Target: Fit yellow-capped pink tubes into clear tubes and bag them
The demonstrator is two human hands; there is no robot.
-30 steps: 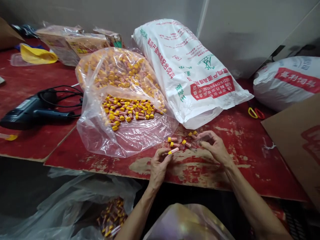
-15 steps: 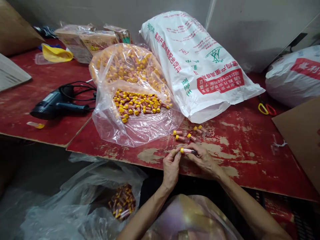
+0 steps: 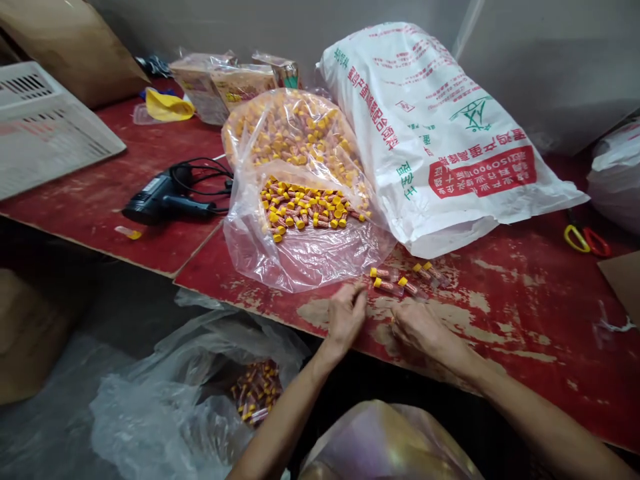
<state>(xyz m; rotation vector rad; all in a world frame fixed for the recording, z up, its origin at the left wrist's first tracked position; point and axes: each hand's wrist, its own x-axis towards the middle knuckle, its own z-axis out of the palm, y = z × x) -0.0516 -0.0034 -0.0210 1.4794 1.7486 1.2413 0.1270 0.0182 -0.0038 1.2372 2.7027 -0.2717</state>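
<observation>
My left hand hovers at the table's front edge with its fingers curled in. Whatever it may hold is hidden by the fingers. Close by on the right, my right hand is also closed, knuckles up, and its fingertips are out of sight. Just beyond the hands lie several small clear tubes with yellow caps and reddish contents, among them one tube nearest my left hand and another tube above my right hand. A clear plastic bag full of such capped tubes spreads open behind them.
A big white printed sack leans right of the bag. To the left lies a dark heat gun with its cord. Scissors rest at the right. Below the table edge, another plastic bag holds more tubes. A white crate stands far left.
My hands have moved apart, and the yellow-capped tube held between them is no longer visible. The view has turned left, so the table's things appear further right.
</observation>
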